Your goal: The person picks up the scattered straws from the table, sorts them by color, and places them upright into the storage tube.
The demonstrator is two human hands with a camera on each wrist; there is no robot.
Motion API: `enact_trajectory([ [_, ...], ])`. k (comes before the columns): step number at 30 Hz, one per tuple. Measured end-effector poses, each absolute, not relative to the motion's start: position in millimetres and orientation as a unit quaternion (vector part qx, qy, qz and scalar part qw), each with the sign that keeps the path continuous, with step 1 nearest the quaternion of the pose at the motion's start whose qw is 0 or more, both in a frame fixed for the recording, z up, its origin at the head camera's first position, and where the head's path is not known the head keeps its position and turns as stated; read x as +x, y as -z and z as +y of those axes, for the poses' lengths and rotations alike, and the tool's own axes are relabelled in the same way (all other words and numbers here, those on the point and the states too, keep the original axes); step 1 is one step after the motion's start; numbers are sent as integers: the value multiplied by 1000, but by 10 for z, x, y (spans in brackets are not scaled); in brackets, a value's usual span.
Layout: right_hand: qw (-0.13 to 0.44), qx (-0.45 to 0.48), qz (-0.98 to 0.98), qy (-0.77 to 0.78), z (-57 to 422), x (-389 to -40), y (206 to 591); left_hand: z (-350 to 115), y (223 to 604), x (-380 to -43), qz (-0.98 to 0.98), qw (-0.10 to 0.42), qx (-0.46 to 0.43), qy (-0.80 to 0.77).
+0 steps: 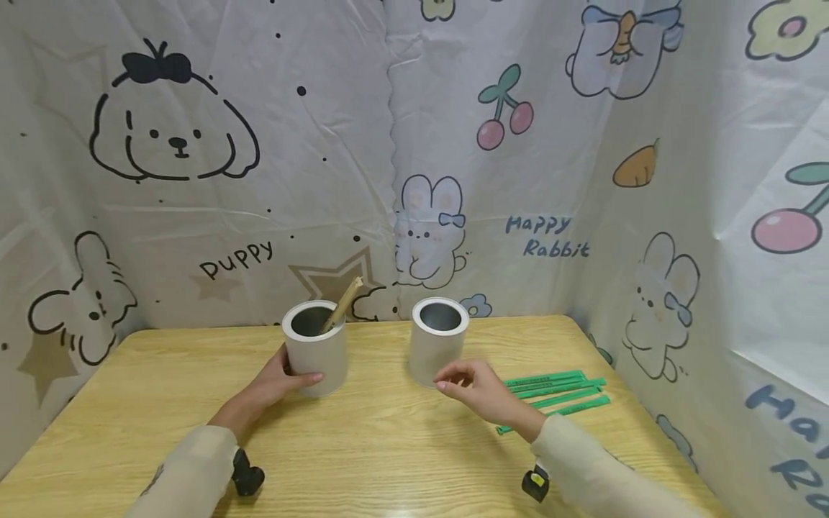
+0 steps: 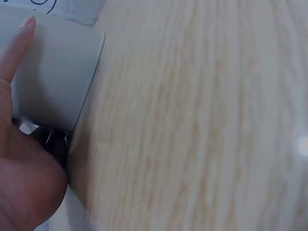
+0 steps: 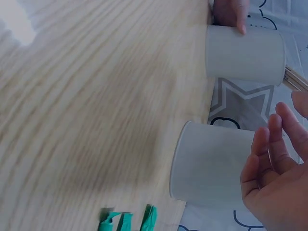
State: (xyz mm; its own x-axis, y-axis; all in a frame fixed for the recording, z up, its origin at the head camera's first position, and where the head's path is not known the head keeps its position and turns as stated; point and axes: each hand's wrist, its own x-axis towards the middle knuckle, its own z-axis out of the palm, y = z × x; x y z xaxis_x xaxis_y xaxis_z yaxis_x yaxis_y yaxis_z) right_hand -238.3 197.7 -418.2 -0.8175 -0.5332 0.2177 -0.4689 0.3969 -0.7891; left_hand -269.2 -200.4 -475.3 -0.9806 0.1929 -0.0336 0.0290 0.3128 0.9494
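Note:
Near the back edge of the table stands a white cylindrical container [image 1: 317, 367], upright, with thin tan sticks [image 1: 345, 303] leaning out over its right rim. My left hand [image 1: 272, 385] grips this container from the left side, thumb across its front; the other fingers are mostly hidden behind it. To its right is a second white cylinder [image 1: 429, 356] whose visible opening shows a grey inside. Just in front of that one hovers my right hand [image 1: 482, 394], its fingers loosely bent and holding nothing, as the right wrist view of the hand [image 3: 274, 178] also shows.
Several slim green packets [image 1: 563, 394] lie side by side on the right of the wooden table [image 1: 382, 446], partly behind my right wrist. A printed white curtain [image 1: 324, 180] encloses the back and sides. Each wrist carries a small black device [image 1: 248, 475].

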Motion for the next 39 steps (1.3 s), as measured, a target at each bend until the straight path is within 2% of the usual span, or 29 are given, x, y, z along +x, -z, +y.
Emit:
enact_trajectory([
  [11,13,-293,847,443,2018,-2397,4296,-2084,4686,-2595,816,45,73,-572],
  [24,-3,-287,870,401,2179,-2381,4259,-2191,4631,-2453,823,41,63,-562],
  [39,-27,-302,898,319,2329,-2362,4210,-2298,4532,-2217,851,1,57,-522],
])
